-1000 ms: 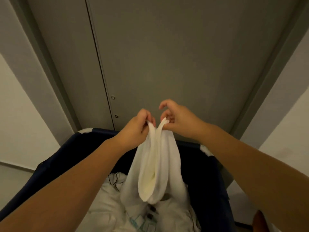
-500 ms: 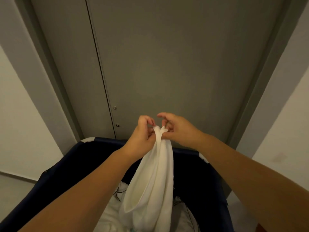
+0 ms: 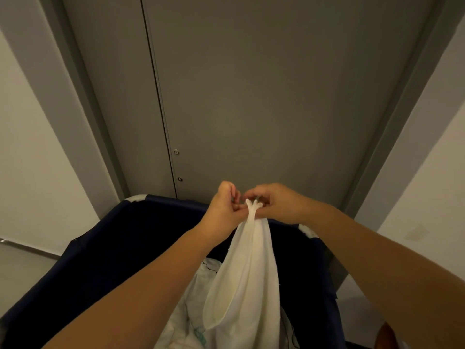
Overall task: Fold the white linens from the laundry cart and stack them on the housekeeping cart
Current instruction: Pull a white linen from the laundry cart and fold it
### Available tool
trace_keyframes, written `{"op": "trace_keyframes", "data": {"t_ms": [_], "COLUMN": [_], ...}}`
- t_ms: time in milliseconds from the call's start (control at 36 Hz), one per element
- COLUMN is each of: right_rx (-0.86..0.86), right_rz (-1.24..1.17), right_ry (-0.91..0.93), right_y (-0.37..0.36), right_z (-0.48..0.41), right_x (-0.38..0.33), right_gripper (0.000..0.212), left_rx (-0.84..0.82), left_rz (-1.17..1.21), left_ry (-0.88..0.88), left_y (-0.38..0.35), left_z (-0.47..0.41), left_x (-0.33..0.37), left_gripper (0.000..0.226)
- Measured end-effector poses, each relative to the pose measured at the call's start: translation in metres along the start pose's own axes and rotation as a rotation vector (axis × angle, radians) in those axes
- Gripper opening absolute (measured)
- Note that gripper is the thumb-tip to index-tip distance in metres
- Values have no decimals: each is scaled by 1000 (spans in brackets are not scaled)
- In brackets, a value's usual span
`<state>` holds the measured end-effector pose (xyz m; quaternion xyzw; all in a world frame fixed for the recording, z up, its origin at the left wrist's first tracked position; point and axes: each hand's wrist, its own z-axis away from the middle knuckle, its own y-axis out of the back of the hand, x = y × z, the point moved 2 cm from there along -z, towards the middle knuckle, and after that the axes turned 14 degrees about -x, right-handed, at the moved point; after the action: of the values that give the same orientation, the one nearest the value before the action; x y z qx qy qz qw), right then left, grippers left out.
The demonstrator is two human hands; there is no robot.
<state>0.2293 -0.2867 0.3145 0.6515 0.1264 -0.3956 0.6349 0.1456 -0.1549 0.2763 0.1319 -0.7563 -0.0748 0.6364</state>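
A white linen (image 3: 247, 278) hangs doubled over in front of me, above the dark blue laundry cart (image 3: 105, 253). My left hand (image 3: 225, 207) and my right hand (image 3: 276, 204) meet at its top, both pinching the bunched upper corners together. The cloth drops in a long fold down into the cart. More white linen (image 3: 191, 311) lies crumpled in the cart's bottom, partly hidden by the hanging piece. The housekeeping cart is not in view.
A grey double door (image 3: 251, 96) stands right behind the laundry cart, set in a grey frame. White walls (image 3: 32, 159) flank it on both sides. A brown object (image 3: 387, 336) shows at the bottom right edge.
My hands have come closer together, so the two top corners now meet. The linen hangs as one narrow fold instead of an open loop. My view has tilted up a little.
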Motion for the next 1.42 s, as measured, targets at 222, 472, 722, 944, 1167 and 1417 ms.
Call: {"op": "trace_keyframes", "data": {"t_ms": [222,472,722,944,1167,1417], "right_rx": [-23,195,422,499,539,204], "right_rz": [144,372,416,470,651,834], "right_ry": [26,150,145,169,35,-534], "right_y": [3,14,44,66,100,110], "right_z": [9,17,20,15,28,44], "right_x": [-5,-16,-33,-53,-47,1], "right_gripper": [26,2,7,4,14,26], "left_rx": [-15,-36,-34,-421,-298,-116], "left_rz": [4,-71,-484,-634,-999,-1364], "left_ry": [8,51,107,243,397,482], "left_y": [-2,16,42,37,75,185], "left_z": [0,10,78,76,38,-9], "left_x": [10,4,-94,-137,-98,62], "left_gripper": [46,25,24,48,24,22]}}
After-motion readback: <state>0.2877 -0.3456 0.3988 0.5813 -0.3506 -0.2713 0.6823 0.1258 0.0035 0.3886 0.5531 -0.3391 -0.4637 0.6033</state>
